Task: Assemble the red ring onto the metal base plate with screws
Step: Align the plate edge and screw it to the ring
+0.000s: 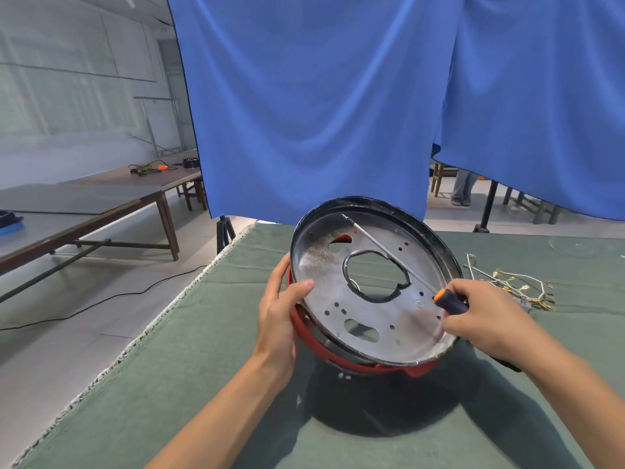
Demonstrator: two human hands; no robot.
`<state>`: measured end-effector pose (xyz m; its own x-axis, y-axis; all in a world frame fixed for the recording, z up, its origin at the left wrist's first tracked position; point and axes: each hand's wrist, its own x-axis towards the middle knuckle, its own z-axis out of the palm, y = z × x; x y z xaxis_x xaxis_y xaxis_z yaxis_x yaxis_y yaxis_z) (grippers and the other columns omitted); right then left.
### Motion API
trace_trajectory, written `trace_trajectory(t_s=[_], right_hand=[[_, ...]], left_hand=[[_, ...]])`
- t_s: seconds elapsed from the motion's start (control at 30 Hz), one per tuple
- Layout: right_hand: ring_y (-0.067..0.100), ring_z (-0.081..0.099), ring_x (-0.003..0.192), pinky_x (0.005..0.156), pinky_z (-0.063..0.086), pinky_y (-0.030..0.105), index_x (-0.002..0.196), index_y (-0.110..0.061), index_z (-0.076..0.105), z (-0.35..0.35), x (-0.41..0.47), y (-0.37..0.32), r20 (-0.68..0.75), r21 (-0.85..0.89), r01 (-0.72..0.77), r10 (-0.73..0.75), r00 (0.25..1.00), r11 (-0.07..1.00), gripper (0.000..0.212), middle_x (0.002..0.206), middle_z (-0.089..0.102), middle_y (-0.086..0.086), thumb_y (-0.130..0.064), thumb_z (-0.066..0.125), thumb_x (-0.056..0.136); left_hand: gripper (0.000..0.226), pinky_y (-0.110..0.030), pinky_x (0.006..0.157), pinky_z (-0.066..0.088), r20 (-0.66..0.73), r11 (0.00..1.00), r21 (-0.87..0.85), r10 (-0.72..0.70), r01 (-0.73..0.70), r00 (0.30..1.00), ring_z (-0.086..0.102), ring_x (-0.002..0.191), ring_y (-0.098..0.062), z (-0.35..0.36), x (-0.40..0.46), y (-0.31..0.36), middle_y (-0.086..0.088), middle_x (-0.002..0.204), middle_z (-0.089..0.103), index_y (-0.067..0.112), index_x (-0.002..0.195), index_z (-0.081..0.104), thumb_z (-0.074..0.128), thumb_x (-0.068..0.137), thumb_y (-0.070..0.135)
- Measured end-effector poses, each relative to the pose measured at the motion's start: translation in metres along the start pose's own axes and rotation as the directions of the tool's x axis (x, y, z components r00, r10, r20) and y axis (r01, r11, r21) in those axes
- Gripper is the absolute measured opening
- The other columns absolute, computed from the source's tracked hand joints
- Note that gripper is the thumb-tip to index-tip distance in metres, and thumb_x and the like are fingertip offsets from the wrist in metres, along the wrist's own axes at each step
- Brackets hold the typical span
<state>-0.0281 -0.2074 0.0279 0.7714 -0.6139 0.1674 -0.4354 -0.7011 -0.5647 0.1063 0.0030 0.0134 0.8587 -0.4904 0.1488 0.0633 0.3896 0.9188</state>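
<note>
Green felt-covered table (pixel 209 384) fills the fg; blue curtain (pixel 321 96) hangs behind it, long wooden benches (pixel 101 198) off at 10 o'clock, a tangle of wires w/ brass terminals (pixel 510 282) on the cloth at 3 o'clock.

The metal base plate (pixel 368 316) is held tilted toward the person, clear of the table, w/ the red ring (pixel 324 350) hugging its lower-left edge from 9 to 5 o'clock. Tilt prob. serves to give a straight view of the screw holes & line them up w/ the ring beneath.

Left hand (pixel 277 319) grips plate + ring together at 9 o'clock: thumb hooked over the rim onto the plate face, other fingers curled behind, mostly hidden. That clamp looks meant to stop the ring slipping out of register.

Right hand (pixel 487 316) is wrapped round the black/orange handle of the screwdriver (pixel 449 301) at 3 o'clock, fingers closed on it. The shaft lies across the plate face, tip up near 11 o'clock by the far rim. Whether the tip sits in a screw can't be told; no screw visible.
</note>
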Motion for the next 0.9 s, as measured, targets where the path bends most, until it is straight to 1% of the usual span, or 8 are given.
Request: trace_trajectory(t_s=[0.17, 0.3, 0.47, 0.53, 0.67, 0.73, 0.8, 0.9], right_hand=[[0.026, 0.055, 0.058, 0.054, 0.04, 0.031, 0.071, -0.015, 0.058, -0.001, 0.0, 0.0, 0.01, -0.024, 0.025, -0.025, 1.0, 0.999, 0.013, 0.065, 0.06, 0.007, -0.005, 0.064, 0.067], [0.021, 0.048, 0.058, 0.053, 0.036, 0.031, 0.068, -0.017, 0.056, -0.003, 0.0, -0.002, 0.006, -0.059, 0.056, -0.056, 0.998, 0.997, 0.016, 0.062, 0.057, 0.002, -0.003, 0.062, 0.067], [0.021, 0.051, 0.064, 0.055, 0.035, 0.032, 0.074, -0.015, 0.058, -0.008, -0.001, -0.002, -0.033, -0.112, 0.061, -0.065, 0.997, 0.992, 0.013, 0.068, 0.059, 0.002, -0.004, 0.062, 0.068], [0.018, 0.052, 0.068, 0.058, 0.039, 0.032, 0.074, -0.021, 0.057, -0.008, -0.002, -0.003, -0.027, -0.119, 0.077, -0.08, 0.996, 0.99, 0.017, 0.07, 0.059, -0.003, -0.006, 0.063, 0.069], [0.02, 0.054, 0.074, 0.066, 0.045, 0.035, 0.076, -0.022, 0.055, -0.004, -0.004, -0.005, 0.033, -0.106, 0.102, -0.099, 0.995, 0.989, 0.019, 0.076, 0.06, -0.005, -0.005, 0.062, 0.07], [0.019, 0.054, 0.075, 0.068, 0.046, 0.037, 0.076, -0.022, 0.054, -0.004, -0.004, -0.005, 0.019, -0.095, 0.113, -0.112, 0.994, 0.989, 0.019, 0.077, 0.059, -0.007, -0.005, 0.063, 0.071], [0.016, 0.054, 0.075, 0.067, 0.045, 0.036, 0.074, -0.024, 0.054, -0.006, -0.004, -0.004, -0.014, -0.095, 0.128, -0.13, 0.991, 0.987, 0.021, 0.076, 0.058, -0.011, -0.005, 0.064, 0.072], [0.016, 0.054, 0.078, 0.065, 0.043, 0.035, 0.071, -0.028, 0.052, -0.009, -0.005, -0.005, -0.047, -0.116, 0.13, -0.137, 0.99, 0.985, 0.025, 0.079, 0.057, -0.011, -0.007, 0.066, 0.073]], left_hand=[[0.07, -0.056, 0.101, 0.043, -0.018, 1.0, 0.013, -0.014, 0.014, 1.0, 0.06, 0.113, -0.034, -0.004, 0.001, -0.004, -0.012, 0.122, 0.065, 0.022, 0.133, 0.051, 0.052, 0.064, 0.013], [0.078, -0.048, 0.082, 0.04, -0.025, 1.0, 0.008, -0.014, 0.014, 1.0, 0.053, 0.092, -0.03, -0.006, 0.004, -0.004, -0.012, 0.105, 0.059, 0.031, 0.128, 0.053, 0.049, 0.054, 0.008], [0.074, -0.046, 0.078, 0.037, -0.009, 0.996, 0.084, -0.027, 0.028, 1.0, 0.047, 0.085, -0.029, -0.01, 0.009, -0.004, -0.014, 0.096, 0.053, 0.045, 0.112, 0.052, 0.049, 0.05, 0.006], [0.067, -0.046, 0.079, 0.042, -0.012, 0.996, 0.085, -0.038, 0.039, 0.999, 0.054, 0.084, -0.029, -0.011, 0.009, -0.003, -0.016, 0.096, 0.058, 0.044, 0.112, 0.053, 0.055, 0.055, 0.01], [0.045, -0.039, 0.084, 0.053, -0.083, 0.993, 0.104, -0.048, 0.056, 0.995, 0.07, 0.09, -0.02, -0.01, 0.009, -0.001, -0.002, 0.098, 0.074, 0.04, 0.109, 0.054, 0.076, 0.07, 0.042], [0.042, -0.037, 0.074, 0.053, -0.11, 0.991, 0.101, -0.073, 0.085, 0.991, 0.068, 0.083, -0.022, -0.01, 0.011, 0.0, -0.004, 0.095, 0.073, 0.041, 0.104, 0.056, 0.076, 0.07, 0.029], [0.049, -0.037, 0.067, 0.048, -0.103, 0.991, 0.085, -0.091, 0.1, 0.991, 0.06, 0.077, -0.025, -0.012, 0.011, 0.001, -0.01, 0.091, 0.067, 0.044, 0.098, 0.057, 0.063, 0.059, 0.014], [0.063, -0.038, 0.066, 0.043, -0.1, 0.993, 0.084, -0.069, 0.077, 0.993, 0.052, 0.076, -0.025, -0.013, 0.011, 0.002, -0.015, 0.091, 0.056, 0.041, 0.103, 0.055, 0.053, 0.05, 0.007]])
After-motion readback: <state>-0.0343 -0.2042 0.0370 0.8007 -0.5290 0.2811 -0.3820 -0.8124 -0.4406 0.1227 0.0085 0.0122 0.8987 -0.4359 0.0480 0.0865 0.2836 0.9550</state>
